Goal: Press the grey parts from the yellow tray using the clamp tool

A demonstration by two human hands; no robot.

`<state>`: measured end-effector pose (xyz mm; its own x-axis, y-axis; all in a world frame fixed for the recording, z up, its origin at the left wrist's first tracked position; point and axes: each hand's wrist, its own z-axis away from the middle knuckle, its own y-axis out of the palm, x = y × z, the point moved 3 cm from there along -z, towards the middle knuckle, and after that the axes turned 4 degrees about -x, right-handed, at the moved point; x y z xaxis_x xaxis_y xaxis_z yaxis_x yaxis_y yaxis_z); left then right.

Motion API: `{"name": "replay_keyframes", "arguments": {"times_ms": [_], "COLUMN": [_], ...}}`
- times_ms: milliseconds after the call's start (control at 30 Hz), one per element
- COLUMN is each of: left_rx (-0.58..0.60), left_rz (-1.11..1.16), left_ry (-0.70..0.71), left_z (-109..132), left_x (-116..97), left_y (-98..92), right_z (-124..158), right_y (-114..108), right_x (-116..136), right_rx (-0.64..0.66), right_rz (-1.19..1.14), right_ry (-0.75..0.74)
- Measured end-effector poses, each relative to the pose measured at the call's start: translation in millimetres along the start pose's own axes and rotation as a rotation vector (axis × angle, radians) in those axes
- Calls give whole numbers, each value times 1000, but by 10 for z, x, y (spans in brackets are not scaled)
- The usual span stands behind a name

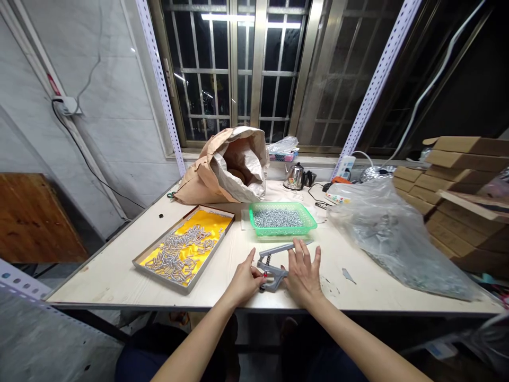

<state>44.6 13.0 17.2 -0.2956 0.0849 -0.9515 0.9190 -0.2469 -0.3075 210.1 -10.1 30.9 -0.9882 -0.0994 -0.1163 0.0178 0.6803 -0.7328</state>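
Observation:
A grey plier-like hand tool (277, 274) with a long upper lever and a coil spring lies near the table's front edge, its jaws spread. My right hand (304, 273) grips it from the right, its fingers laid over the end of the lever and its thumb by the lower body. On the left, my left hand (244, 281) pinches at the tool's head, next to a small red part; what its fingertips hold is too small to make out. Just beyond the tool is a green plastic basket (284, 231) of small metal pieces.
A shallow tray (207, 253) lined with yellow cloth holds many small metal cylinders at left. Behind it lies an open paper sack (202, 178). A clear plastic bag (392, 239) and stacked cardboard boxes (457, 223) fill the right. A metal kettle (294, 176) stands at the back.

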Motion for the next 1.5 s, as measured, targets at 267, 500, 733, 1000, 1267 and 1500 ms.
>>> {"name": "replay_keyframes", "arguments": {"times_ms": [267,500,733,1000,1267,1500], "left_rx": [26,1,-285,-293,-227,-416], "left_rz": [-50,7,110,286,232,241], "left_ry": [53,-10,-9,-191,-258,-160], "left_z": [70,99,220,104,94,82], "left_x": [-30,3,150,260,112,154], "left_y": [47,49,-154,-98,-217,-213], "right_z": [20,11,-73,-359,-434,-173], "right_y": [-14,-41,177,289,-11,102], "right_x": [-11,-22,-149,29,200,20], "right_rx": [30,-19,247,322,-49,-36], "right_rz": [8,-3,-23,-48,-65,-45], "right_ry": [35,-29,-166,-260,-217,-51]}}
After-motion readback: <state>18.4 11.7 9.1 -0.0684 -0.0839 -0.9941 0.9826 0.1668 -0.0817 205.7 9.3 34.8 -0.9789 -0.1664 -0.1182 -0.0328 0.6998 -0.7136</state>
